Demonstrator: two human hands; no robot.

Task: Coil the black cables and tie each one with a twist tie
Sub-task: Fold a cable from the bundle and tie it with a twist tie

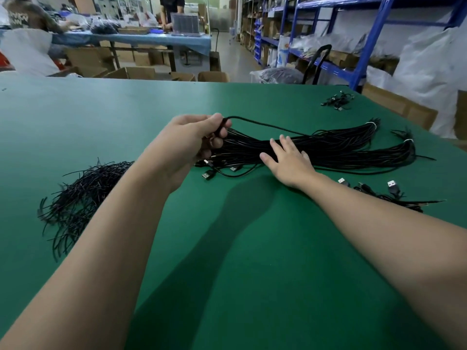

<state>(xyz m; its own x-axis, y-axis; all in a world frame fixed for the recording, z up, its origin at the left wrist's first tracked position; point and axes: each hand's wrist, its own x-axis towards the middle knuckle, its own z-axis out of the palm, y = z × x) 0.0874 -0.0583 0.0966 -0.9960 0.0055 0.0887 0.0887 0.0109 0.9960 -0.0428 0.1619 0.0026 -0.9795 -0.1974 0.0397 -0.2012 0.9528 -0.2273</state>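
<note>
Left hand [194,140] grasps one black cable [265,124], lifted from the cable bundle [328,150] directly beneath the grip. Right hand [288,160], fingers straight, presses the bundle on the green table [227,248]. Twist ties [75,198] lie left of the grip.

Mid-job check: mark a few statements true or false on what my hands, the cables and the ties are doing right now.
1. The left hand grips one black cable raised off the cable bundle. True.
2. The right hand pinches a twist tie. False: it lies flat on the bundle, fingers straight.
3. The twist ties lie in a pile left of the left forearm. True.
4. The table is red. False: it is green.
5. A white tie binds the bundle's far end. True.
</note>
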